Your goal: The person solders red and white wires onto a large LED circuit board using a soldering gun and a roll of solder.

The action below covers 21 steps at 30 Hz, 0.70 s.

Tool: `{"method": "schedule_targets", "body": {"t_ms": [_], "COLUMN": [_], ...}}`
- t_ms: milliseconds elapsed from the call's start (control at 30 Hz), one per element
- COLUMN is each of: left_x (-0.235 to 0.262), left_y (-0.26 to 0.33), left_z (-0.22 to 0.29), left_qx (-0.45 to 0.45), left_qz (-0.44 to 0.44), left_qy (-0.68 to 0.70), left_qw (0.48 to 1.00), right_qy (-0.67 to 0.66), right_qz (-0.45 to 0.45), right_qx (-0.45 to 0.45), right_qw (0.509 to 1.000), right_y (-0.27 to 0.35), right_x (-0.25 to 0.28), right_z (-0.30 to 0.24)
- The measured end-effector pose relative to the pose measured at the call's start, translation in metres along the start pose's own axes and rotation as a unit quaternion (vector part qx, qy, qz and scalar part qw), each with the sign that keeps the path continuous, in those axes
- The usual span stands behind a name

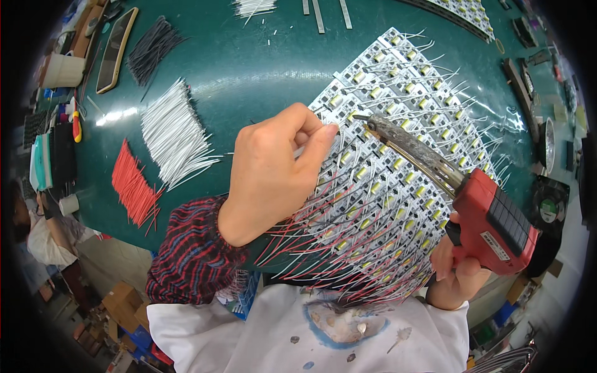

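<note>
My left hand [277, 168] is closed in a pinch at the upper left part of a panel of small white circuit boards [398, 149]. A thin wire seems to sit between thumb and forefinger, mostly hidden by the fingers. In my right hand [460, 267] is a red soldering gun [494, 221], its long dark barrel pointing up and left. The tip lies just right of my left fingertips, close over the boards. Yellow-topped parts dot the panel in rows. White wires stick out along its right side; red, white and dark wires [323, 236] hang over its near left edge.
Left of my hand lie bundles of white wires [177, 133], red wires [134, 183] and black wires [152, 50]. Beyond them is a phone [117, 51] on the green table [249, 71]. Metal strips [318, 15] and another board panel [463, 15] lie at the far side.
</note>
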<state>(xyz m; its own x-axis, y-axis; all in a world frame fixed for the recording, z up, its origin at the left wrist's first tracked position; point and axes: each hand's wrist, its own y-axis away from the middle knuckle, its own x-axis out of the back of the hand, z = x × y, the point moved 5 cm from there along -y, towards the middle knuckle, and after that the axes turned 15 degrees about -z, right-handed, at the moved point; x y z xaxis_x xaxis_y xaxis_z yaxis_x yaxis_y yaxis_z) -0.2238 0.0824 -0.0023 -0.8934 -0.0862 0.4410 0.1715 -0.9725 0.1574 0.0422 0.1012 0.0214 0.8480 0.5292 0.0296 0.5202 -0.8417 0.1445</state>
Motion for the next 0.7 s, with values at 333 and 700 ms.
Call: {"method": "schedule_targets", "body": {"t_ms": [333,700], "left_x": [0.011,-0.007], "left_y": [0.001,0.002], "left_z": [0.012,0.015], "left_qx": [-0.128,-0.073], "left_qz": [0.060,0.074], "left_qy": [-0.045,-0.171], "left_qw": [0.989,0.980], "right_qy": [-0.029,0.005], "right_qz": [-0.015,-0.055], "right_qx": [0.057,0.020], "right_qw": [0.998,0.998], "right_y": [-0.002,-0.005], "right_x": [0.004,-0.001], "right_z": [0.000,-0.002]}}
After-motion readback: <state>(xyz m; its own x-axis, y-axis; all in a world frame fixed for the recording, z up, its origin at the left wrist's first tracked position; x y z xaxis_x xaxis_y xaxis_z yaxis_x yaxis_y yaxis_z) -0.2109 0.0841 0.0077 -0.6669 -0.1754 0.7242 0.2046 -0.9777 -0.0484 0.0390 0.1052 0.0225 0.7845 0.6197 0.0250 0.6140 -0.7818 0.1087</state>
